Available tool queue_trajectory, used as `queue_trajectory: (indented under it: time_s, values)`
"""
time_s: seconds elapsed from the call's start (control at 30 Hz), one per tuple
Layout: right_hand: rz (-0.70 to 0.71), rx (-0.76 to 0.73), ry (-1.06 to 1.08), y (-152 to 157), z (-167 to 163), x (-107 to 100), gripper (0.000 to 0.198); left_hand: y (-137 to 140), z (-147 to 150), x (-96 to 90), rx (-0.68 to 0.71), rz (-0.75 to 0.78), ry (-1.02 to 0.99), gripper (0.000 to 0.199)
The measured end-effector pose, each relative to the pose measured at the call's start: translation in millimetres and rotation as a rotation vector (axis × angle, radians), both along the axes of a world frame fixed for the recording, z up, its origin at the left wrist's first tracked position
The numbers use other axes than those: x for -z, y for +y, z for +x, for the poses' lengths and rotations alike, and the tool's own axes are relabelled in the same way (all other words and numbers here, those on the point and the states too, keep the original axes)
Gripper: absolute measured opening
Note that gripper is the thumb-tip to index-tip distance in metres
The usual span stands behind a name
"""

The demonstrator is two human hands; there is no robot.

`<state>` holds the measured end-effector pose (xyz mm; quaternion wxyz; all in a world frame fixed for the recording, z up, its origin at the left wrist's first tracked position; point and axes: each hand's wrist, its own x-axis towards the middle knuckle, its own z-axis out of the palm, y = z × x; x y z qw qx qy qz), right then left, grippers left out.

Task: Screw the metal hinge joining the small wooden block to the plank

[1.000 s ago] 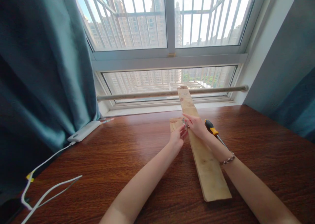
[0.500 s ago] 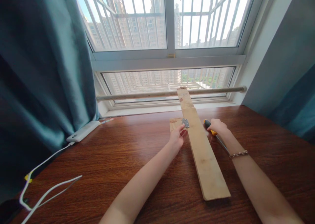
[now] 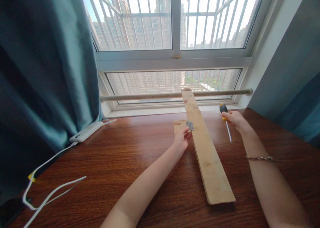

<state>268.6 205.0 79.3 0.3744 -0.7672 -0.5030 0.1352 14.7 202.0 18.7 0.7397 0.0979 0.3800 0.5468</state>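
Observation:
A long pale wooden board (image 3: 208, 158) lies lengthwise on the table, its far end by the window. At its left edge a short wooden block (image 3: 178, 125) meets it, and a small silver metal hinge (image 3: 190, 125) lies across the joint. My left hand (image 3: 181, 139) is closed at the hinge, thumb and forefinger on its near edge; the other fingers are partly hidden. Right of the board, my right hand (image 3: 233, 118) grips a screwdriver (image 3: 223, 108) with a black and yellow handle. Its metal shaft points down towards the table, apart from the board.
The brown wood-grain table (image 3: 120, 154) reaches the window sill. A horizontal rail (image 3: 145, 96) crosses before the window. On the left are a white power strip (image 3: 87, 132), a white cable (image 3: 57, 188) and a dark blue curtain (image 3: 50, 54).
My right hand has moved right, away from the board, and turned the screwdriver so its shaft points downward. My left hand stays at the hinge. The view has shifted slightly.

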Motion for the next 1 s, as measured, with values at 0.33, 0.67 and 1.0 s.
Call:
queue_trajectory:
  time_s: [0.33, 0.67, 1.0]
  values:
    - [0.554, -0.236, 1.001, -29, -71, -43, 0.022, 0, 1, -0.3, 0.0, 0.003, 0.005, 0.015]
    - [0.493, -0.205, 0.91, -23, -88, -30, 0.026, -3, 0, -4.9, 0.014, 0.0, 0.006, 0.015]
    - [0.486, -0.274, 0.78, -26, -92, -30, 0.026, -1, 0, -2.4, 0.01, 0.0, 0.005, 0.015]
